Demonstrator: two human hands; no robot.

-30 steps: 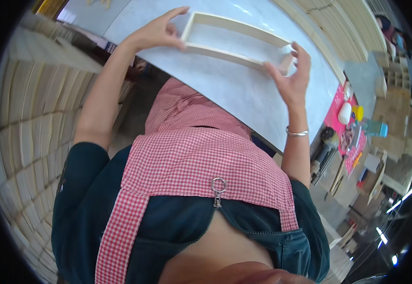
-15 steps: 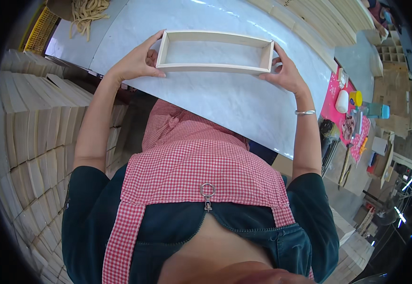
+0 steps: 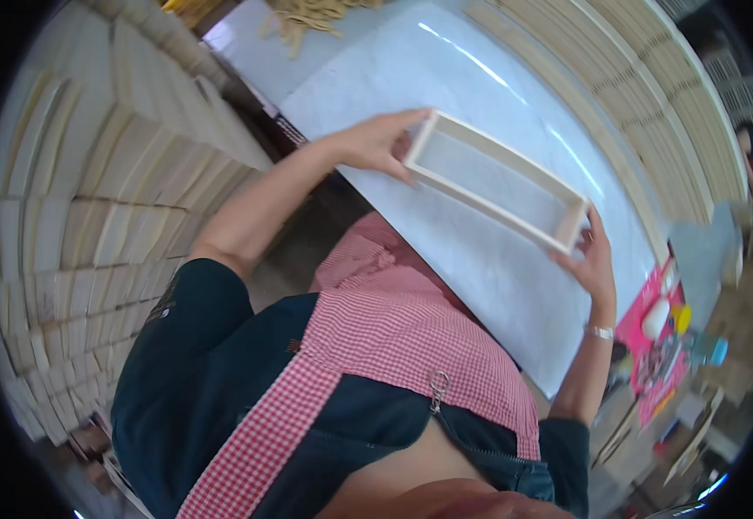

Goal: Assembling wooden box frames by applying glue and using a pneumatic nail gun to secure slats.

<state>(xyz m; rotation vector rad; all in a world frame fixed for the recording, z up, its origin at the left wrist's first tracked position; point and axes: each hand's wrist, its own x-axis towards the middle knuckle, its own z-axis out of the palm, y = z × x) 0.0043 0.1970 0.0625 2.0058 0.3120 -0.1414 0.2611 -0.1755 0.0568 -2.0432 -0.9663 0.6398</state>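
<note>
Frame: pale wooden frame [image 3: 497,180], long skinny rectangle, held up at a slant over the desk [image 3: 489,268]. Honestly can't tell if it's touching the top or not.
Inside the frame: just the whitish desk top showing through the middle.
Left hand: the left hand [image 3: 375,145] has its fingers clamped on the frame's left end, thumb at the near corner.
Right hand: same deal, the right hand [image 3: 595,266] has its fingers wrapped round the other end, thumb on the near side.
Pink cloth: off to the right, the pink cloth [image 3: 634,326] has a white bottle [image 3: 656,319] on it, with a yellow pot [image 3: 680,317] right beside that.
Jar: see-through jar [image 3: 705,349] with a blue lid, just past the pot. What's in any of these, no clue, too blurry.
Strips: loose tan strips [image 3: 303,26] heaped at the desk's far left.
Wood: big stacks [image 3: 91,225] to the person's left, more slats [image 3: 627,86] along the desk's far edge.
</note>
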